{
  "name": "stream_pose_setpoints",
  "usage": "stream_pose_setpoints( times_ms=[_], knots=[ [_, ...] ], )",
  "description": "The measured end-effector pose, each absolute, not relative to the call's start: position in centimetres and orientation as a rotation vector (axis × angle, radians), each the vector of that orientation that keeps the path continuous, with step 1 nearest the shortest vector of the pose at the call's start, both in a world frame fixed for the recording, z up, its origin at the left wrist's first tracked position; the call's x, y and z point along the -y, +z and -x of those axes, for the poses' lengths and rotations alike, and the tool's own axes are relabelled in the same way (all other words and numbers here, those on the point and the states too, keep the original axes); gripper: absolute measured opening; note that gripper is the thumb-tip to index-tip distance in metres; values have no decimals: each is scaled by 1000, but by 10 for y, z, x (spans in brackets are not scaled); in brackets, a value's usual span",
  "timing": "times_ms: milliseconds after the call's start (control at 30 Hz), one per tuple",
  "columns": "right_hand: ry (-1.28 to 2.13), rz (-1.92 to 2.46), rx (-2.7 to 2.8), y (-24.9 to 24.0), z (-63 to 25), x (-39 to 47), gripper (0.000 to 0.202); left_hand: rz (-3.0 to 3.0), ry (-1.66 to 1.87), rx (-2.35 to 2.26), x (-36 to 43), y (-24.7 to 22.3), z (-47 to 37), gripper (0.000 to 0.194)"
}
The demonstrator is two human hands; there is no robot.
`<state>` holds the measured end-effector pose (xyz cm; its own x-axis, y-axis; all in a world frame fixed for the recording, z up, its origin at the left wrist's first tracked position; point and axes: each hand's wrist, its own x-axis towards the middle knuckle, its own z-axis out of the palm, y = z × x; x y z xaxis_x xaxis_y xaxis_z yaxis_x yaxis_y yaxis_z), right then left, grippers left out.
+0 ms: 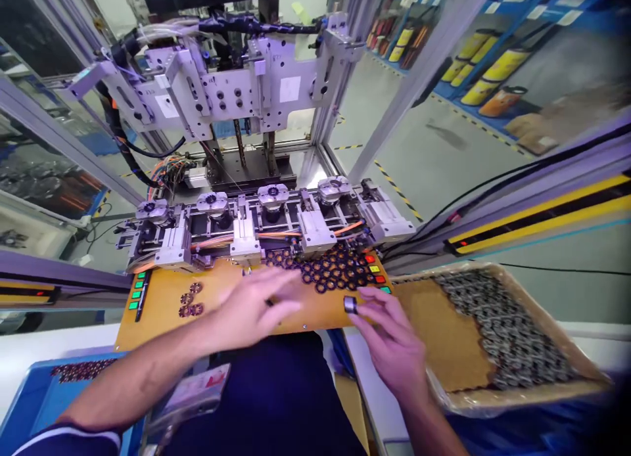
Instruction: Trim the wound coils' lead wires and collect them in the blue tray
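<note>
Fingers of my right hand [394,345] pinch a small dark cylinder [350,304] near the right end of the tabletop [162,297]; probably light, rigid, slick, best held by its sides. My left hand [254,310] spreads wide.

Navy sleeve [69,443] on left arm, thin white trim along its edge, forearm bare below it. Dark navy clothing [280,397] over the front of the body, looks plain. Clear plastic badge [197,391] there, pale card, red marking, print too small to read. Left hand [256,305] bare, blurred; right hand [392,344] bare.
</note>
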<state>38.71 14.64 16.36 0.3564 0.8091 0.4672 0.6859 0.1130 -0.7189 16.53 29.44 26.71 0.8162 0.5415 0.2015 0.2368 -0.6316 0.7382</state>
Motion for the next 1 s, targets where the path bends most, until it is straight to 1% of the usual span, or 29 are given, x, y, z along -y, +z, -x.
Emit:
stream_pose_setpoints(
  times_ms=[67,100,200,267,367,533,633,733,800,867,1000],
  knots=[
    [281,1428,1358,191,-361,-152,12,-1995,448,-521,-276,261,-169,51],
    [358,1324,1333,202,-350,-156,18,-1894,450,-513,-271,259,-171,50],
    [544,1129,1299,223,-328,-172,31,-1782,581,-542,-269,258,-170,35],
    [648,1089,1317,228,-322,-183,28,-1843,712,-565,-273,260,-163,29],
    [775,1062,1291,228,-317,-199,19,-1975,874,-578,-276,261,-151,27],
    [850,1072,1306,225,-305,-217,15,-2052,1007,-629,-280,258,-143,22],
    [867,1047,1378,228,-306,-227,14,-2087,1051,-641,-284,258,-138,24],
    [779,1050,1540,241,-334,-248,13,-2146,1028,-710,-288,260,-123,34],
    [577,1118,1711,254,-372,-274,12,-2172,1028,-839,-290,260,-107,36],
    [260,1250,1872,268,-418,-305,13,-2178,1022,-1021,-292,258,-89,31],
    [109,1372,1957,277,-500,-364,22,-2157,933,-1269,-297,247,-62,21]
  ],
)
